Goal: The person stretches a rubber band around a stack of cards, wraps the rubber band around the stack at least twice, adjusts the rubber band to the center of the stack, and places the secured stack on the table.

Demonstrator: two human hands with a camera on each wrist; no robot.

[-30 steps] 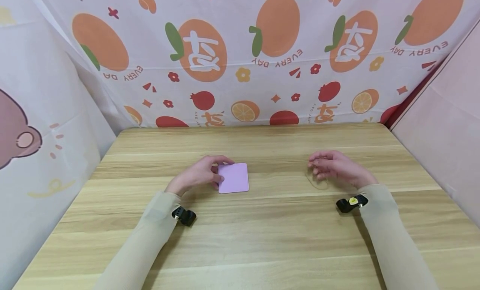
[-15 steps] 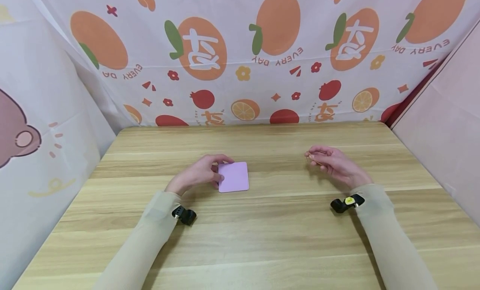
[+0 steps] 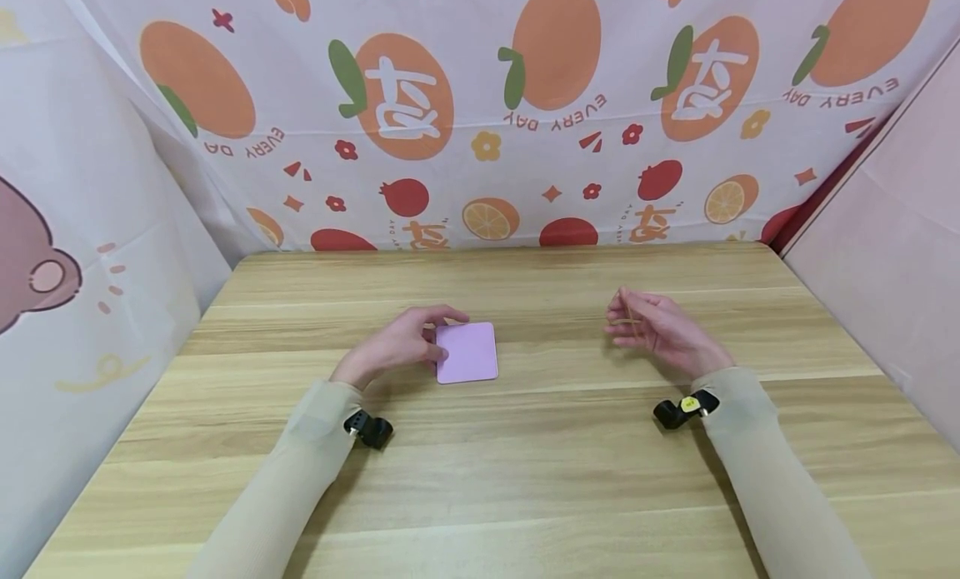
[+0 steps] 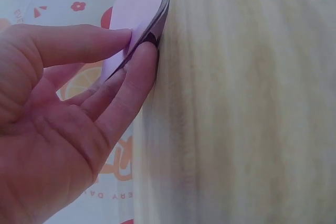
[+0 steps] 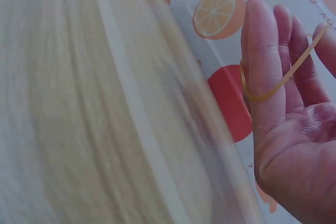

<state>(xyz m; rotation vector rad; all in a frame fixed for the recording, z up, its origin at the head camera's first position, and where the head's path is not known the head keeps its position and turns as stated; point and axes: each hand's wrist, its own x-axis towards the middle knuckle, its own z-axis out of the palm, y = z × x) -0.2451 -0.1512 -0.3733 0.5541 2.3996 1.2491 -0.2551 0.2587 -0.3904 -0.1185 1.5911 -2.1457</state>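
A thin stack of square lilac cards (image 3: 471, 352) with rounded corners is in the head view, left of the table's middle. My left hand (image 3: 403, 341) pinches its left edge, thumb on the lilac face and fingers behind. Layered dark edges of the stack (image 4: 152, 24) show in the left wrist view. To the right, my right hand (image 3: 662, 332) is raised over the table with a tan rubber band (image 5: 270, 95) looped round its fingers. The right wrist view has those fingers nearly straight, the band stretched from them to the thumb (image 5: 326, 45).
Both hands are over a wood-grain table (image 3: 510, 471). A fruit-print cloth (image 3: 480, 104) hangs along its back edge, with pale cloths at the left and right sides. Each wrist carries a small black camera.
The rubber band hung loose below my right hand; now it is stretched between fingers and thumb. That hand has shifted slightly left and turned. My left hand keeps its hold on the cards.
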